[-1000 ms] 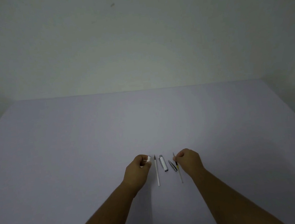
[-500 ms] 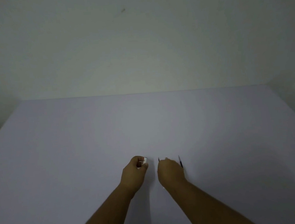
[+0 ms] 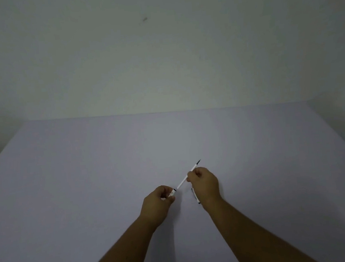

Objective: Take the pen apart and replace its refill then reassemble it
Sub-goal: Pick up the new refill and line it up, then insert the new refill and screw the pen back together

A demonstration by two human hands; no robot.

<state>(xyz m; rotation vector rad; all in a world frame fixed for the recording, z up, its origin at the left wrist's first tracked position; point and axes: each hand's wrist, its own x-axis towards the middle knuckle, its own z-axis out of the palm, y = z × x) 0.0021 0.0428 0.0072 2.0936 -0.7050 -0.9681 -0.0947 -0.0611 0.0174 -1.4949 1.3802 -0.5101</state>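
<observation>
Lavender-grey table [image 3: 89,189] spreads wide under both bare forearms, with a pale wall [image 3: 161,49] behind. Right hand [image 3: 204,185] has its fingers pinched around a thin white refill [image 3: 182,181], which slants from a dark tip beyond the knuckles down toward the other hand. Left hand [image 3: 157,204] is curled closed on a short white pen barrel [image 3: 172,193], whose open end pokes out past the thumb, just beside the refill's lower end. Another small pen piece [image 3: 195,196] lies on the table, half hidden beneath the right palm.
</observation>
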